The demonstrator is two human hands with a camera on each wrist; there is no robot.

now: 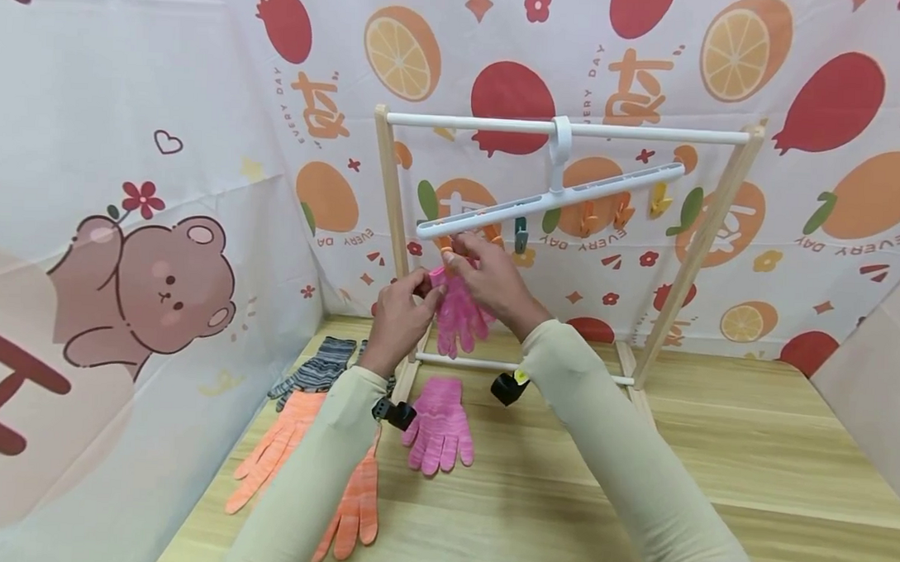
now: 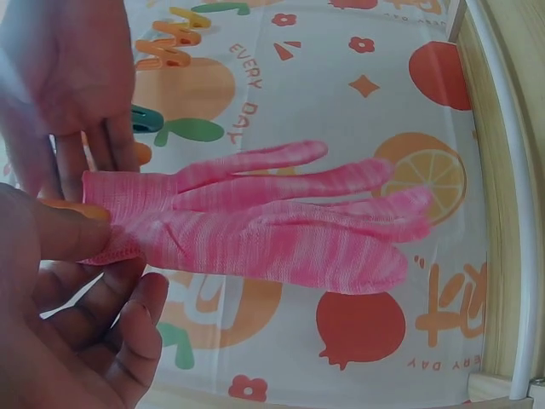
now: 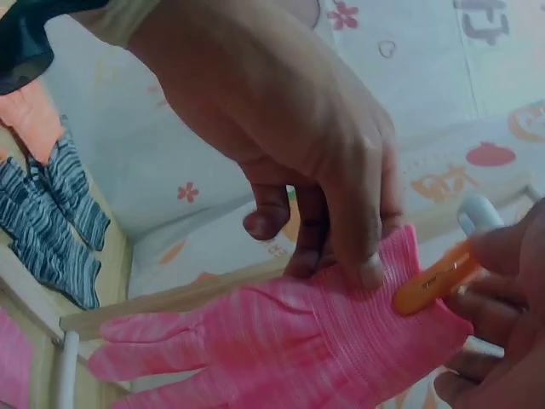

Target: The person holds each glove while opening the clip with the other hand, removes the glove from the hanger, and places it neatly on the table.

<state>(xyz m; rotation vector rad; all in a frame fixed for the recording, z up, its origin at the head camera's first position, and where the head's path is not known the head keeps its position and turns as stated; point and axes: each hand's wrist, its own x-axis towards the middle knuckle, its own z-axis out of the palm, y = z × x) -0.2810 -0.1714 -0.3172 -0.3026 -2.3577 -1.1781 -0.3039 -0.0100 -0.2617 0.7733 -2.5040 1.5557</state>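
Note:
A pink knit glove hangs fingers-down below the low left end of a white hanger. My left hand pinches one side of its cuff between thumb and fingers. My right hand holds an orange clothespin, whose tip overlaps the cuff in the right wrist view. In the left wrist view, part of that clothespin is hidden behind my left thumb. The hanger tilts, its right end higher, hooked over the top rod of a wooden rack.
More clothespins hang from the hanger: a teal one, orange ones and a yellow one. A second pink glove lies on the table. Orange gloves and grey striped gloves lie at the left, partly under my left arm.

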